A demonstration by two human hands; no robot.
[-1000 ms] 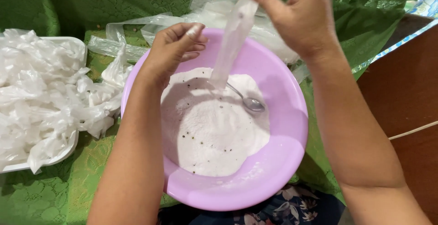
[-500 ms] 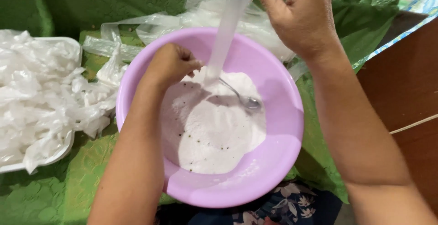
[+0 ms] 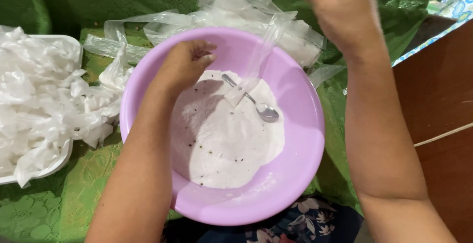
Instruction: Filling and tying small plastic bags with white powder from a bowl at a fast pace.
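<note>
A lilac plastic bowl (image 3: 300,139) sits in front of me, holding white powder (image 3: 221,134) flecked with dark specks. A metal spoon (image 3: 256,102) lies in the powder. My right hand (image 3: 340,11) is raised above the bowl's far rim and pinches the top of a narrow clear plastic bag (image 3: 253,65), which hangs down with a little powder in its bottom end. My left hand (image 3: 185,65) hovers over the powder at the bowl's left side, fingers curled and holding nothing that I can see.
A white tray (image 3: 61,157) piled with tied white packets stands at the left. Empty clear bags (image 3: 236,11) lie behind the bowl on the green patterned cloth (image 3: 59,208). Brown wood (image 3: 438,105) shows at the right.
My right hand has lifted the clear bag higher and its lower end has swung off the powder. My left hand has let go of the bag's bottom and drawn back left.
</note>
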